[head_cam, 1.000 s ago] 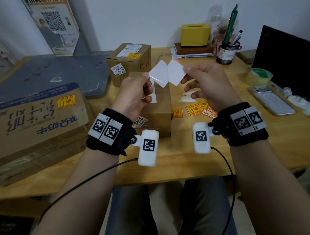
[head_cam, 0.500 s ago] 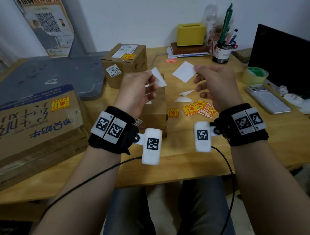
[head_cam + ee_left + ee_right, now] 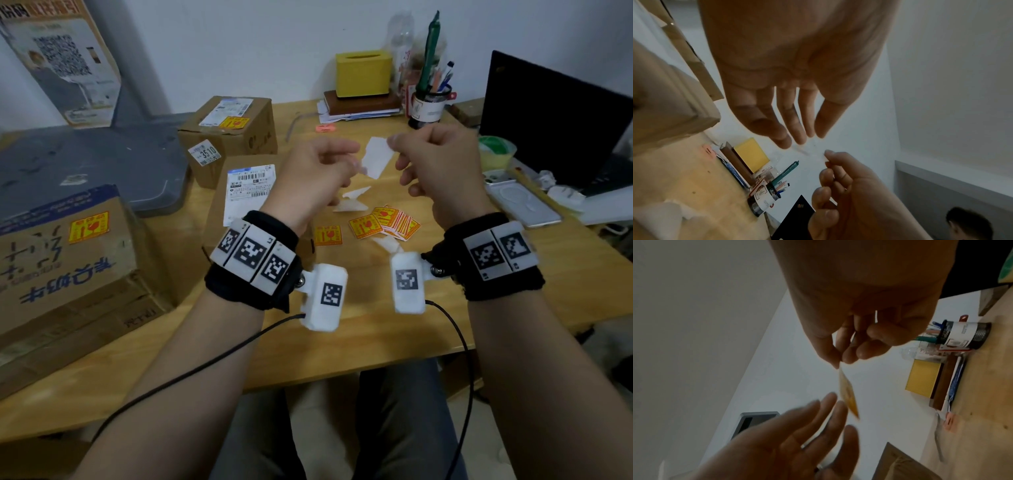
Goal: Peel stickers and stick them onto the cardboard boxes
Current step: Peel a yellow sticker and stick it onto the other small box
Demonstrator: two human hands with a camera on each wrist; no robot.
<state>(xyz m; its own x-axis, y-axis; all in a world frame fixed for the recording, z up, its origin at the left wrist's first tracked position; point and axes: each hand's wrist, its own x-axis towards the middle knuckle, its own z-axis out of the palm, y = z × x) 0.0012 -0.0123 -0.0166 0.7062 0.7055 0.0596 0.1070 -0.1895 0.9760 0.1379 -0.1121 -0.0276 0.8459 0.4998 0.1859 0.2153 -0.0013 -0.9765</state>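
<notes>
My right hand (image 3: 394, 144) pinches a peeled sticker (image 3: 376, 161) by its top corner, held up above the table. From the head view I see its white back; the right wrist view shows its yellow-orange face (image 3: 847, 391). My left hand (image 3: 349, 161) is beside the sticker with straight, spread fingers (image 3: 801, 139) and holds nothing. Below stands a small cardboard box (image 3: 239, 192) with a white shipping label. A second box (image 3: 233, 137) behind it and a large box (image 3: 68, 246) at the left each carry a yellow sticker. A pile of yellow stickers (image 3: 390, 221) lies on the table.
White backing scraps (image 3: 352, 202) and one loose sticker (image 3: 327, 235) lie under my hands. At the right are a phone (image 3: 520, 202), a tape roll (image 3: 496, 147) and a black laptop (image 3: 555, 120). A pen cup (image 3: 428, 106) and a yellow box (image 3: 363, 73) stand at the back.
My left hand has let go of the white backing piece and opened. It has moved back toward the sticker, which my right hand still pinches.
</notes>
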